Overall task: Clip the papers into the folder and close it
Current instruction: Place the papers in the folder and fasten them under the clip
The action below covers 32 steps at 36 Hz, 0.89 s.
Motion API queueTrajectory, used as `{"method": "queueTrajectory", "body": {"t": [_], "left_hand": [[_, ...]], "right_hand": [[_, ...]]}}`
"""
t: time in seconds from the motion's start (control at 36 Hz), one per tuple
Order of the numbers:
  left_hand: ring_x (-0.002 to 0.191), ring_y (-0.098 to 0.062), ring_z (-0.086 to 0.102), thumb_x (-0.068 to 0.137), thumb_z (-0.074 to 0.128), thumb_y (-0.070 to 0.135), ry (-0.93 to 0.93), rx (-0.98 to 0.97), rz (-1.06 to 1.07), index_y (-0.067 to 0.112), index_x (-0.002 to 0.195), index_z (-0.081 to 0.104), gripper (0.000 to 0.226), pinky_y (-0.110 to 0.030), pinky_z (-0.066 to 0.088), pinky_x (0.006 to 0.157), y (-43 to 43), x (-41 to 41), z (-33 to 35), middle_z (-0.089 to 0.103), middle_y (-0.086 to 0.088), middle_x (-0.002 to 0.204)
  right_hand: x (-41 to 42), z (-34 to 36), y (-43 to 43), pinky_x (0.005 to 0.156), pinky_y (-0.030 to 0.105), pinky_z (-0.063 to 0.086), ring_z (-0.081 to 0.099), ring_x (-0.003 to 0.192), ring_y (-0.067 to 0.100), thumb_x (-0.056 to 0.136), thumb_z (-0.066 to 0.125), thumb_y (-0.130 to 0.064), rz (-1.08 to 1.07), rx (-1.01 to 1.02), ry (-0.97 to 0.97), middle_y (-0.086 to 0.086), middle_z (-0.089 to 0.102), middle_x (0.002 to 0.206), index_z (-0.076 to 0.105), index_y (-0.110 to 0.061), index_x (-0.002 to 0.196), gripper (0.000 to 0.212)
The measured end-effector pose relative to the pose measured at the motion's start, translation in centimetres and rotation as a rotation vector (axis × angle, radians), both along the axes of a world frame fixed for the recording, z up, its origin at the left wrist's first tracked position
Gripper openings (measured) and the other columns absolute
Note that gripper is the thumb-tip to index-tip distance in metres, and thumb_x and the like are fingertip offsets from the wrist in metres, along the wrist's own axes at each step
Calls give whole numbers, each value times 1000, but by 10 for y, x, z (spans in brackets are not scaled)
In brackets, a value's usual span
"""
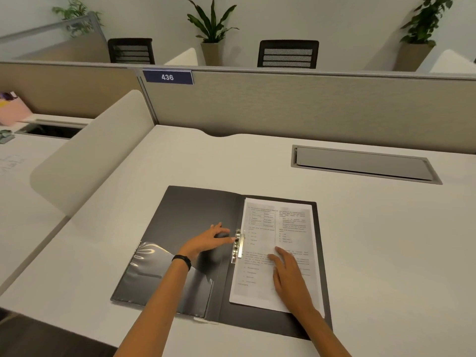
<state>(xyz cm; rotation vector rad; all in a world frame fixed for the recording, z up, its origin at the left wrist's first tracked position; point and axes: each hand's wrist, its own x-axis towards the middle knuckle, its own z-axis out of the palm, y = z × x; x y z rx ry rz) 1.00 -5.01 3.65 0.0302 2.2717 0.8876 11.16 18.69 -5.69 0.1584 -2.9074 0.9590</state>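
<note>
A dark grey folder (pixel 190 212) lies open on the white desk. Printed papers (pixel 280 228) rest on its right half, their left edge under the metal spring clip (pixel 238 244) beside the spine. My left hand (pixel 208 240) reaches over the left cover, its fingertips touching the clip's lever. My right hand (pixel 288 271) lies flat on the lower part of the papers, fingers spread, pressing them down. A clear plastic pocket (pixel 154 264) covers the lower inside of the left cover.
The white desk (pixel 373 240) has a grey cable hatch (pixel 360 163) at the back right. A beige partition (pixel 309 104) with a "436" sign (pixel 168 77) stands behind it. A curved side divider (pixel 98 150) runs along the left.
</note>
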Motion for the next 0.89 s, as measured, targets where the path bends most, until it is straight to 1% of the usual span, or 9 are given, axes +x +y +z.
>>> {"method": "queueTrajectory", "body": {"t": [0.25, 0.36, 0.42, 0.47, 0.56, 0.67, 0.78, 0.81, 0.89], "left_hand": [[140, -29, -25, 83, 57, 48, -94, -155, -60, 20, 147, -3, 92, -51, -4, 116, -1, -10, 2, -22, -5, 154], [138, -33, -27, 67, 67, 56, -126, -243, -58, 16, 145, -14, 119, -53, -2, 116, -1, -15, 4, -27, -9, 152], [138, -36, -26, 71, 68, 53, -128, -300, -78, 13, 145, -16, 118, -53, -1, 116, -1, -18, 5, -27, -11, 152], [138, -38, -23, 72, 68, 52, -122, -383, -117, 10, 144, -17, 119, -54, 1, 116, 1, -20, 4, -27, -14, 152], [138, -43, -20, 68, 70, 55, -108, -515, -184, 7, 143, -19, 125, -53, 4, 115, 9, -22, 3, -25, -18, 152], [137, -45, -19, 68, 70, 54, -72, -580, -205, 3, 142, -19, 127, -53, 3, 115, 16, -18, 1, -23, -21, 151], [137, -44, -21, 66, 74, 51, -13, -576, -164, 3, 142, -21, 130, -52, 0, 115, 22, -11, -3, -24, -22, 151], [137, -44, -21, 66, 74, 51, -6, -576, -157, 3, 142, -21, 131, -52, 0, 115, 23, -11, -4, -25, -21, 151], [137, -44, -22, 65, 74, 52, -1, -573, -147, 4, 142, -22, 132, -52, -1, 115, 22, -10, -6, -26, -21, 150]], "right_hand": [[0, 0, -1, 104, 41, 35, 44, 127, 24, 87, 55, -28, -3, 8, 13, 5, 44, 139, 36, -33, 123, 41], [-1, 0, -1, 104, 41, 36, 44, 126, 24, 87, 56, -28, -5, -7, 18, 5, 44, 139, 36, -34, 123, 42], [-1, 1, -2, 105, 40, 33, 43, 127, 24, 88, 51, -32, -7, -17, 6, 4, 43, 140, 33, -35, 124, 41], [0, 3, -3, 105, 37, 28, 43, 127, 24, 91, 37, -44, -14, -22, 5, 3, 44, 140, 32, -34, 127, 38], [1, 2, -2, 106, 35, 22, 41, 129, 21, 87, 14, -60, -20, -26, -3, 2, 42, 142, 32, -30, 132, 57], [1, 6, -3, 106, 34, 22, 42, 129, 21, 90, 22, -53, -21, -45, -26, 2, 42, 141, 26, -33, 133, 48], [1, 9, -4, 107, 34, 21, 40, 130, 20, 91, 29, -48, -14, -70, -43, 1, 40, 142, 20, -39, 131, 42], [1, 9, -3, 107, 33, 21, 40, 130, 20, 90, 28, -50, -11, -72, -43, 1, 40, 142, 21, -40, 131, 42], [2, 10, -3, 107, 33, 20, 39, 130, 20, 84, 12, -64, -4, -70, -33, 0, 39, 143, 21, -41, 131, 53]]}}
